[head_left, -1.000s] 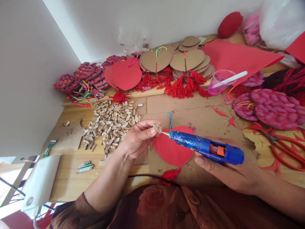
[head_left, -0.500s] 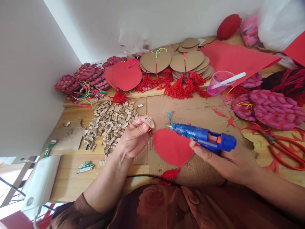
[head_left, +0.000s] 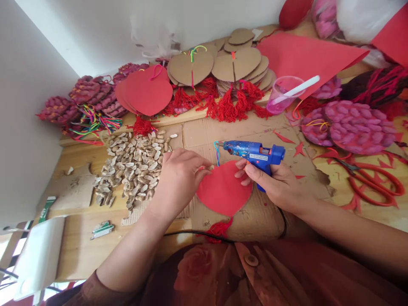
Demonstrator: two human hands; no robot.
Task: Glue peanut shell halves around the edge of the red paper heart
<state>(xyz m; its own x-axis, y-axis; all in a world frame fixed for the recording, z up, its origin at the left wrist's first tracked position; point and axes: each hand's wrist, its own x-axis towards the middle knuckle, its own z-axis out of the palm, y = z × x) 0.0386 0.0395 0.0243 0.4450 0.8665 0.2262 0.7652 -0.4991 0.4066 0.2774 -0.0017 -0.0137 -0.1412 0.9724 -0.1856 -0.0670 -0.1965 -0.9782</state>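
A red heart (head_left: 225, 191) lies on the cardboard mat, with a blue cord loop (head_left: 218, 154) at its top and a red tassel (head_left: 219, 229) at its point. My left hand (head_left: 183, 176) is over the heart's upper left edge, thumb and fingers pinched on a peanut shell (head_left: 210, 168) that is mostly hidden. My right hand (head_left: 274, 180) grips a blue hot glue gun (head_left: 251, 151) above the heart's upper right, its nozzle pointing left beside the cord loop. Left of my left hand spreads a pile of peanut shells (head_left: 135, 163).
Red-handled scissors (head_left: 371, 180) and red scraps lie at the right. Behind stand stacked cardboard hearts (head_left: 240, 63), red hearts (head_left: 148, 91), pink shell-covered pieces (head_left: 360, 127) and a plastic cup (head_left: 285, 95) with a white stick. A black cable (head_left: 197, 232) crosses the front.
My left hand has lowered the peanut shell from above the mat to the heart's upper left edge, turning palm down. The glue gun has swung level, and the view has shifted.
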